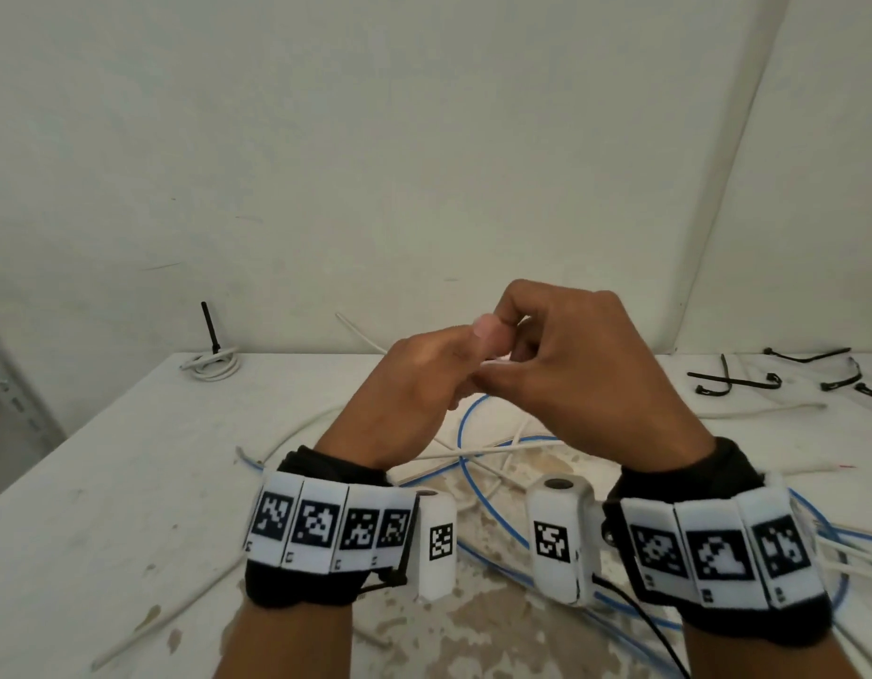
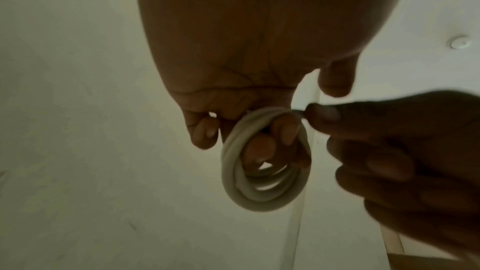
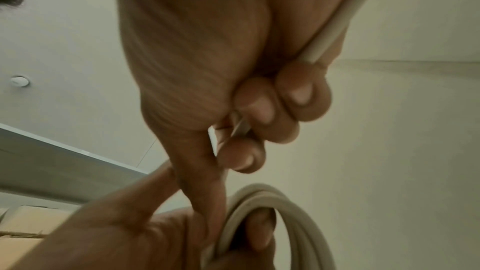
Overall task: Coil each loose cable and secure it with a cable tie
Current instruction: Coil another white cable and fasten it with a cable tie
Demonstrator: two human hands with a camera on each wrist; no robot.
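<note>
Loose blue cables (image 1: 473,482) and white cables (image 1: 478,450): sprawled on the bench (image 1: 106,482) beneath the wrists, not yet coiled. Left hand (image 1: 414,384): raised above the bench, fingers curled through a small white cable coil (image 2: 262,163). Right hand (image 1: 571,374): touching the left, fingers curled on the coil's free white tail (image 3: 330,28), thumb and forefinger pinching at the coil's top. Step judged: last turns of winding; next, fetch a tie. Black cable ties (image 1: 737,382): far right, well apart. Finished coil (image 1: 213,367): far left, tied. Head view hides the held coil; the dark speck at the pinch is unidentifiable.
</note>
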